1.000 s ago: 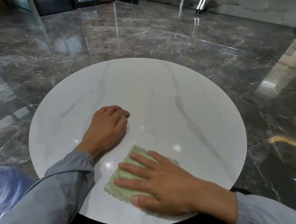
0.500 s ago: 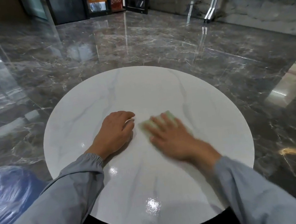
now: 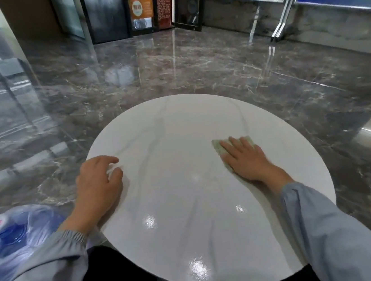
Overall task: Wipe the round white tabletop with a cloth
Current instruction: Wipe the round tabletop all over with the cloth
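Right, nearest you the round white tabletop (image 3: 189,210) shows a glossy sheen with bright glints along its near edge, so I'd judge that band has had its pass, though nothing here proves it. Your left hand (image 3: 98,187) rests at the left rim, fingers loosely curled and slightly apart, clamped on nothing; it looks to be steadying the table. Across from it your right hand (image 3: 246,160) lies flat, fingers spread and pressing down on the pale green cloth (image 3: 219,148), which sits on the right half of the top, peeking out ahead of and beside your fingertips. You're mid-wipe, by my reading. The far arc of the top, beyond both hands, looks duller and carries no glints, so that stretch and the left side around your resting hand are what I'd call left to do. No crumbs or spills show anywhere, so progress can only be guessed from the shine.

Down at your left, on the dark marble floor (image 3: 194,68), sits a blue water jug (image 3: 15,235) wrapped in clear plastic, with a label too blurred to read. Farther off, the orange poster (image 3: 140,2) and the red sign (image 3: 164,1) by the dark doors (image 3: 106,11) carry writing, but none of it is legible from here.
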